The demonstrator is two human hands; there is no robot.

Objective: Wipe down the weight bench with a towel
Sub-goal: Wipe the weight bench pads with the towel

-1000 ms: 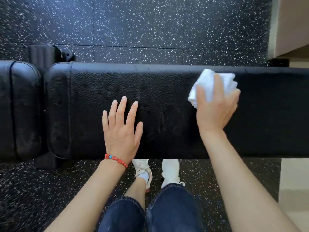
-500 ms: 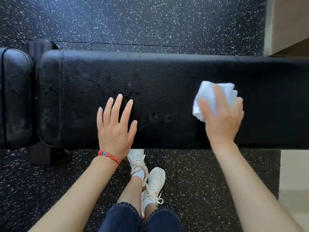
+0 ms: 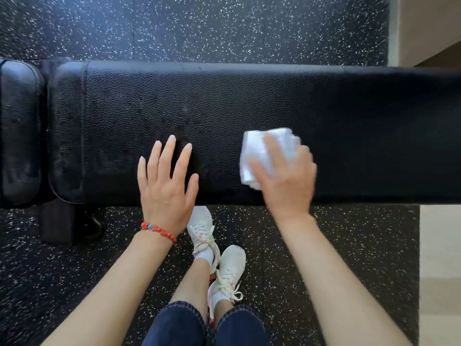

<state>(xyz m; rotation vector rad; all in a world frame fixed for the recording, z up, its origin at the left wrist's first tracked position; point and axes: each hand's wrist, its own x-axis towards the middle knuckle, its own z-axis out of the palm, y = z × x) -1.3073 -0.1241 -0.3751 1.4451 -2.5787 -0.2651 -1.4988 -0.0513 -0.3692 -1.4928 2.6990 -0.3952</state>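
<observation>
A black padded weight bench [image 3: 249, 101] runs across the view from left to right. My right hand [image 3: 287, 176] presses a folded white towel [image 3: 257, 151] onto the pad near its front edge, right of centre; the hand is motion-blurred. My left hand [image 3: 167, 186], with a red bead bracelet on the wrist, lies flat on the pad's front edge with fingers spread and holds nothing. The towel sticks out to the left of and beyond my right fingers.
A separate black seat pad [image 3: 20, 131] sits at the far left, with a bench foot [image 3: 69, 223] below the gap. Speckled black rubber flooring [image 3: 224, 28] surrounds the bench. My white sneakers [image 3: 214, 245] stand just in front. Pale flooring [image 3: 441, 270] lies at the right.
My right hand has dragged the towel from the pad's far edge toward the front edge and a little left. My left hand has stayed flat on the pad.
</observation>
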